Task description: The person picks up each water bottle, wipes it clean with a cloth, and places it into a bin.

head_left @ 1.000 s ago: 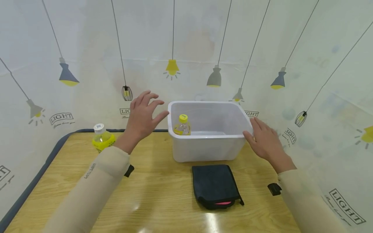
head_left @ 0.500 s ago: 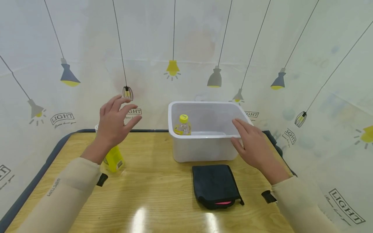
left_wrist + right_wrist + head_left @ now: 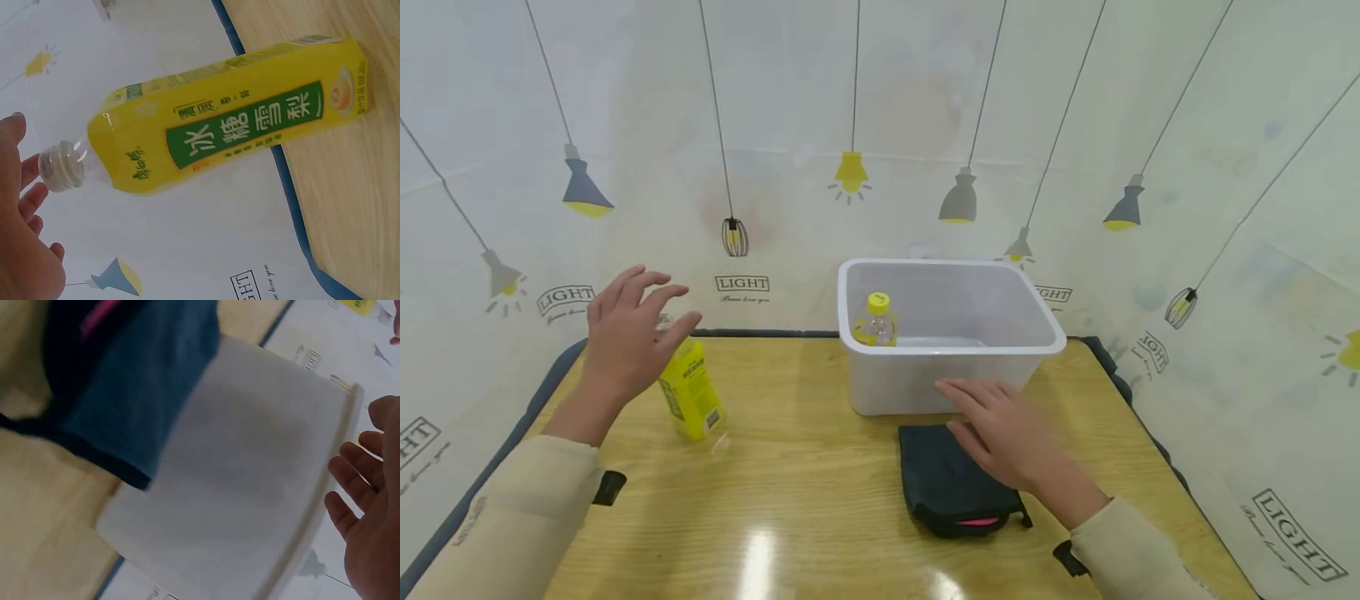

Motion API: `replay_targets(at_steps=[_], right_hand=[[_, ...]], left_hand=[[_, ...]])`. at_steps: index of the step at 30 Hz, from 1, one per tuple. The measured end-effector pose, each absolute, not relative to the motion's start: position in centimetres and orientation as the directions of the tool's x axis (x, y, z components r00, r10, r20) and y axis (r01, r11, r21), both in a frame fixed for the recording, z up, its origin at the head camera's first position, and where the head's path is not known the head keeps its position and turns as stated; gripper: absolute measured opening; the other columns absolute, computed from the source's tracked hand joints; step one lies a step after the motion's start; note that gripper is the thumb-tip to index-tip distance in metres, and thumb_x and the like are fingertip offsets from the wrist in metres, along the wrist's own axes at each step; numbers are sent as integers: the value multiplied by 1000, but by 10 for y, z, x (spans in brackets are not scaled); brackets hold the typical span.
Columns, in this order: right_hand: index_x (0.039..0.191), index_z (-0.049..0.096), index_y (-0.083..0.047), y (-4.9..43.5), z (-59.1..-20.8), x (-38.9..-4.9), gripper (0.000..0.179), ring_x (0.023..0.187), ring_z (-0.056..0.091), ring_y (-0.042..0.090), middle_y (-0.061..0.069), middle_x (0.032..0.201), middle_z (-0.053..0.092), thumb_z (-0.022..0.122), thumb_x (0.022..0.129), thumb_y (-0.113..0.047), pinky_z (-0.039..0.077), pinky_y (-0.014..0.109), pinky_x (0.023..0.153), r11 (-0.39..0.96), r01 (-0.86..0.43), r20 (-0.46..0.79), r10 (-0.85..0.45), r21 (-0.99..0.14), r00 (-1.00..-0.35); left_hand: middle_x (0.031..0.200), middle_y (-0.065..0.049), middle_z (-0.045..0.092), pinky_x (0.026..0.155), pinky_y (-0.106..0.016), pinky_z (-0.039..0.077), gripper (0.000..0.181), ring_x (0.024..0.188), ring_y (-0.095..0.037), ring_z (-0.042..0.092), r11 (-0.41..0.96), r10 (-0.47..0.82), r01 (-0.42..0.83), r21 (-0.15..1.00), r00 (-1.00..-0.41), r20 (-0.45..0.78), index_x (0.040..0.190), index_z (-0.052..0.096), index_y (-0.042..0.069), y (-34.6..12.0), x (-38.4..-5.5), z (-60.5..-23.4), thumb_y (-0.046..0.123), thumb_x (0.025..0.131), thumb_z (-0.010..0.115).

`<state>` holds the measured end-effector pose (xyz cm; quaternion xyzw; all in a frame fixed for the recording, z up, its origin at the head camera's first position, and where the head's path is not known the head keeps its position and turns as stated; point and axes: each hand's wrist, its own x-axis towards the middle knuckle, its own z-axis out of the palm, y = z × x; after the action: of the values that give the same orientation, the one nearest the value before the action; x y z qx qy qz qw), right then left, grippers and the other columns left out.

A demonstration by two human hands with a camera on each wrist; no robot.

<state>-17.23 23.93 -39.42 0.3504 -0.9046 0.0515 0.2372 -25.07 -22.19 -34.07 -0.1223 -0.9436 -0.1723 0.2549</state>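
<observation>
My left hand (image 3: 628, 354) hovers by the neck of a drink bottle (image 3: 695, 396) with a yellow label, fingers spread and relaxed. That bottle stands upright on the table. In the left wrist view, its pale cap (image 3: 61, 166) lies close to the fingers; whether they touch it I cannot tell. My right hand (image 3: 1003, 437) holds nothing and is raised over a dark zip case (image 3: 947, 492), partly covering it in the head view. A bit of pink shows at the case's opening. Behind the case stands a white plastic bin (image 3: 955, 351).
A clear bottle with a yellow cap (image 3: 878, 303) stands in the bin's left side; its lower part is hidden by the front wall. The wooden table (image 3: 805, 517) ends at a dark edge against a wall covering (image 3: 790, 200) printed with lamps.
My left hand has moved left, from beside the bin to the yellow-labelled bottle. My right hand has left the bin's right rim and come down and left over the case.
</observation>
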Motion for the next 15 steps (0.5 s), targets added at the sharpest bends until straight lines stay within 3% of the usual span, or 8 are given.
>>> replay_targets(at_steps=[2,7,15], right_hand=[[142,50,-13,237,-405,-168,52,119,59,23,4,138,58,62,95,-32,47,44,98,758,-651,401,-612,50,-682],[147,44,-16,233,-433,-159,55,128,54,22,1,145,52,56,98,-39,45,45,102,781,-624,256,-599,-24,-759],[151,36,-17,230,-462,-147,60,139,43,21,2,155,40,48,100,-46,38,48,111,791,-592,77,-587,-153,-806]], left_hand=[[142,-17,42,110,-64,18,44,142,-36,23,913,139,311,264,-846,515,130,55,8,-228,-249,-345,33,94,62],[143,-19,41,109,-65,18,51,140,-39,23,915,141,302,269,-861,489,135,50,7,-242,-246,-356,37,95,59],[144,-19,41,108,-67,19,48,140,-40,24,890,145,330,315,-860,489,133,53,6,-252,-244,-366,36,96,56]])
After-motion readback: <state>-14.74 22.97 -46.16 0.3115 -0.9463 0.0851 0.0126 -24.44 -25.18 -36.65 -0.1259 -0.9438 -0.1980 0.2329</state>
